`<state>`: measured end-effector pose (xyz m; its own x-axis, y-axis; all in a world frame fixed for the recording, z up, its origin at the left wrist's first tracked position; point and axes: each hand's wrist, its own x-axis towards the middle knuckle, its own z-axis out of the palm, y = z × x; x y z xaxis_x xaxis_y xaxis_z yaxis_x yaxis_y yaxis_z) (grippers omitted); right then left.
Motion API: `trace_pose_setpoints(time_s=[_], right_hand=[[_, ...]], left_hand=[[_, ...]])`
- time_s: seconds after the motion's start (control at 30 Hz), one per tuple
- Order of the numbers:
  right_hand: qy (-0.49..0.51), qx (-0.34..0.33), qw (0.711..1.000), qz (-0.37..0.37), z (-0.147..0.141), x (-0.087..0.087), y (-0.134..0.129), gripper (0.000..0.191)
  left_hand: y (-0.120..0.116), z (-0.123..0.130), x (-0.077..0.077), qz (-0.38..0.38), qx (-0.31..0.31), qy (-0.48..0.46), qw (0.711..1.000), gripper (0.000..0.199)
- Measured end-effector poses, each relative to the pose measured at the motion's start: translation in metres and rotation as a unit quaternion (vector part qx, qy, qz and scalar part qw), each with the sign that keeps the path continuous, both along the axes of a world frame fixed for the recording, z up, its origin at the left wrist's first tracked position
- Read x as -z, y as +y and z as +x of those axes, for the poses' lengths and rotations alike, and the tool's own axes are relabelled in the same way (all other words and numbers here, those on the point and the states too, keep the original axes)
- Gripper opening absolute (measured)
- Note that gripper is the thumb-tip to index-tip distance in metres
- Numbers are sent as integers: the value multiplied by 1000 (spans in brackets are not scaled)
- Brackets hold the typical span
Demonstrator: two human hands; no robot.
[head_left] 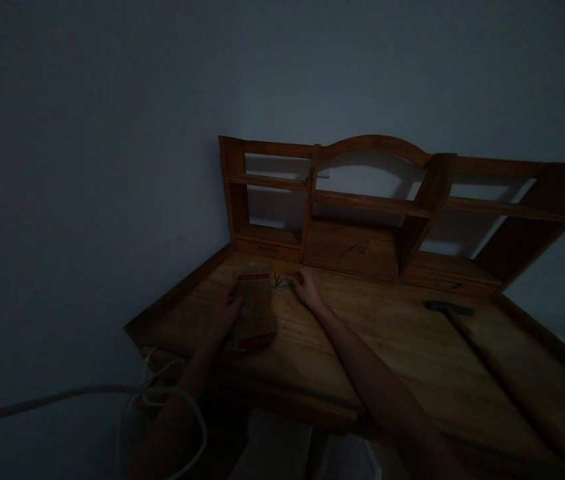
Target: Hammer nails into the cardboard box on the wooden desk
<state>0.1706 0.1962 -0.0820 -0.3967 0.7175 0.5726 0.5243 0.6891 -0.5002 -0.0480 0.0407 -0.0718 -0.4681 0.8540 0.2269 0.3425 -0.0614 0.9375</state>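
A bag [256,310] with red bands at its top and bottom lies on the wooden desk [362,327]. My left hand [225,310] rests against the bag's left edge, its fingers closed on it as far as the dim light shows. To the right of the bag, several thin dark pieces [277,281] lie close together on the desktop. My right hand [304,287] is just right of them, fingers bent and pinched near the end of a small light-coloured item; what it holds is too small and dark to name.
A wooden shelf unit [368,200] stands along the desk's back edge. On the right lies a long-handled hammer [492,363]. A pale cable [77,393] loops at the lower left, near my left forearm. A wall borders the left side.
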Motion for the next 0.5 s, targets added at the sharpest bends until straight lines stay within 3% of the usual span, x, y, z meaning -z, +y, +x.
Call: trace_pose_setpoints(time_s=[0.17, 0.37, 0.5], right_hand=[[-60, 21, 998, 27, 15, -5, 4, 36], [-159, 55, 986, 24, 18, 2, 10, 23], [-213, 84, 973, 29, 19, -5, 7, 19]], left_hand=[[2, -1, 3, 6, -5, 8, 1000, 47], [1, -1, 1, -12, 7, -17, 1000, 48], [-3, 2, -5, -15, -5, 3, 1000, 45]])
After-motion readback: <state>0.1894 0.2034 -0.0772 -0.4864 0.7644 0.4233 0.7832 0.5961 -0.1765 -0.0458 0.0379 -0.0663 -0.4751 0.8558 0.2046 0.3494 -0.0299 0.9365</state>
